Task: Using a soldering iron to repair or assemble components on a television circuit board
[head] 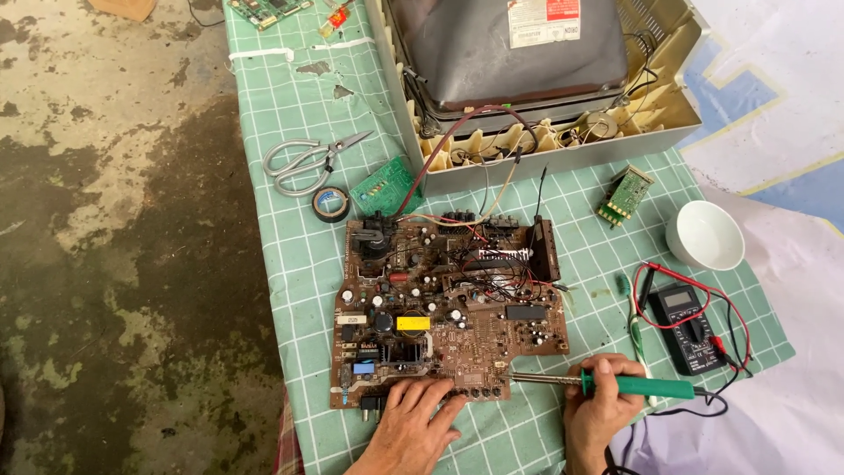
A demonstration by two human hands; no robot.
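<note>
A large brown circuit board [448, 308] crowded with parts lies flat on the green checked tablecloth [299, 255]. My left hand [415, 424] rests on the board's near edge with fingers spread, holding nothing. My right hand [600, 405] grips the green handle of a soldering iron [615, 383]. The iron's metal tip points left and sits at the board's near right edge. Red and other wires run from the board up to an opened television set [536, 79] at the back.
Scissors [308, 161] and a roll of black tape [331, 203] lie left of the board, beside a small green board [385, 187]. On the right are another small green board [625, 195], a white bowl [704, 235] and a black multimeter [687, 325] with leads. Stained concrete floor [114, 264] lies left.
</note>
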